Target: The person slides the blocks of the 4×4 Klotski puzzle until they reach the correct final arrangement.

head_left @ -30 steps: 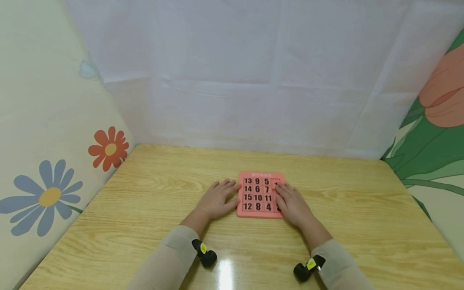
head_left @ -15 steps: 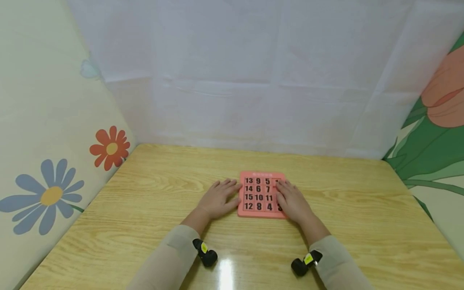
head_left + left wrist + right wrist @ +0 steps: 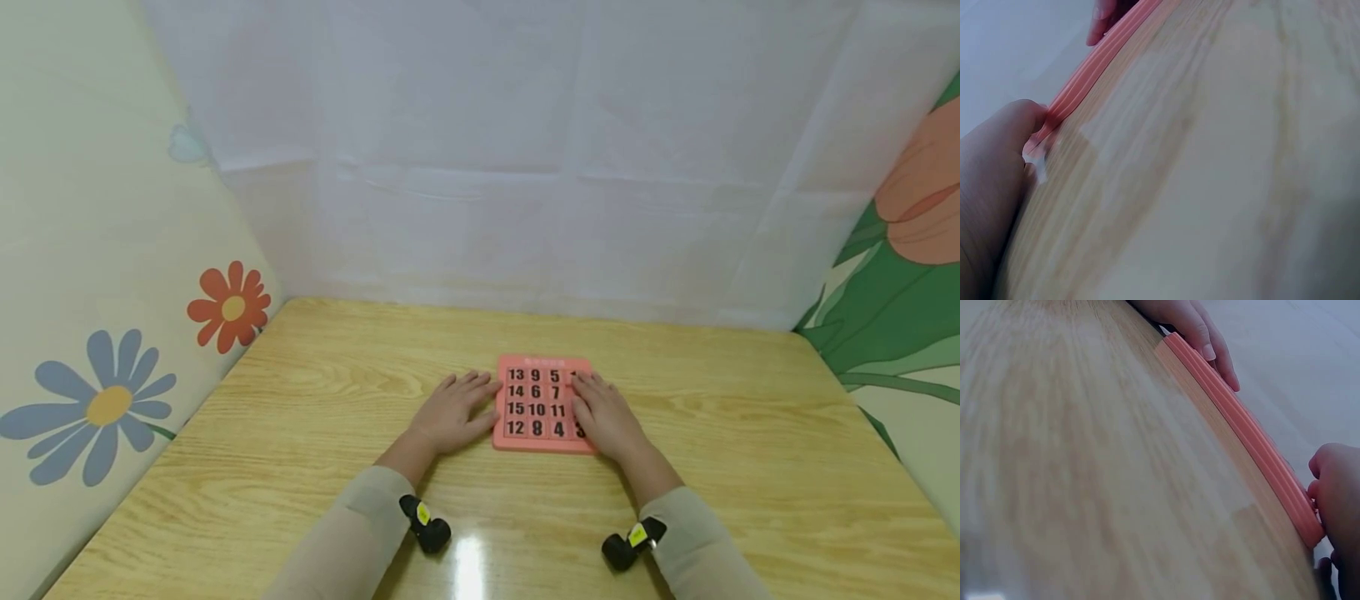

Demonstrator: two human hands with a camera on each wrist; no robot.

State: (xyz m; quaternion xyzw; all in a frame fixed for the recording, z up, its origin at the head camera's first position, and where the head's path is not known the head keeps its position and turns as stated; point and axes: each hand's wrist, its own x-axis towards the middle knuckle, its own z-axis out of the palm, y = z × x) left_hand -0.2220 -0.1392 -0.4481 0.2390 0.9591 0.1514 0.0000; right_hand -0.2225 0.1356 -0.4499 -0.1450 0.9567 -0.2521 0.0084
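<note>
A pink number sliding puzzle (image 3: 546, 418) lies flat on the wooden table in the head view, black numbers facing up. My left hand (image 3: 450, 414) rests at its left side, fingers loosely extended and tips right at the frame's edge. In the left wrist view, the thumb (image 3: 1022, 119) meets the pink rim. Over the puzzle's right column lies my right hand (image 3: 607, 417), with fingertips on the upper right tile and the thumb lower down. That hand hides most of the right column; part of a 3 shows at the bottom. The right wrist view shows the pink side rim (image 3: 1247, 434) between both hands.
The wood-grain table (image 3: 300, 375) extends around the puzzle. A white cloth (image 3: 480, 167) hangs behind it, and flower-printed panels (image 3: 90, 250) stand at the sides. Each sleeve carries a black wrist device (image 3: 427, 525).
The right fingers have shifted slightly, and the upper right tile sits a little farther from me. More of the 3 shows beside the right hand. The left hand stays at the edge.
</note>
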